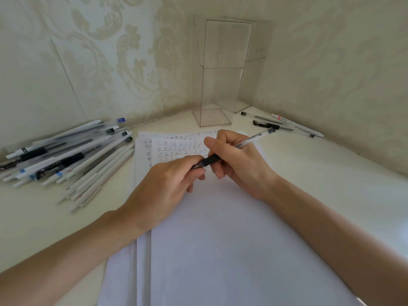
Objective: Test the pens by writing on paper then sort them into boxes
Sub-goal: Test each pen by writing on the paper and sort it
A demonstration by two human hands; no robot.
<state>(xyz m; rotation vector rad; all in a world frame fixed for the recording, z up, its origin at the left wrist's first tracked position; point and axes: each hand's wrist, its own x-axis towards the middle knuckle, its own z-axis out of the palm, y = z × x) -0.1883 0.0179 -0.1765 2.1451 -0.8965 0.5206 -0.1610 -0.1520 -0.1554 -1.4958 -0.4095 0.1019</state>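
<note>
Leaning over the paper stack [220,239] on the bench [331,184]. Pinching the writing end of the gel pen [209,161] with the left grip [167,180], fingers curled; wrapping the right grip [236,157] around its barrel, just above the rows of test marks [176,151]. Probably uncapping or checking the tip. Risking an ink smear on sheet or fingers by tugging too hard. Farther off, risking a mix-up between the untested pile [66,155] at left and the four loose pens [284,124] beside the clear boxes [220,85].

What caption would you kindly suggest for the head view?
Left hand and right hand hold a clear black-gripped pen over written-on white paper.
</note>
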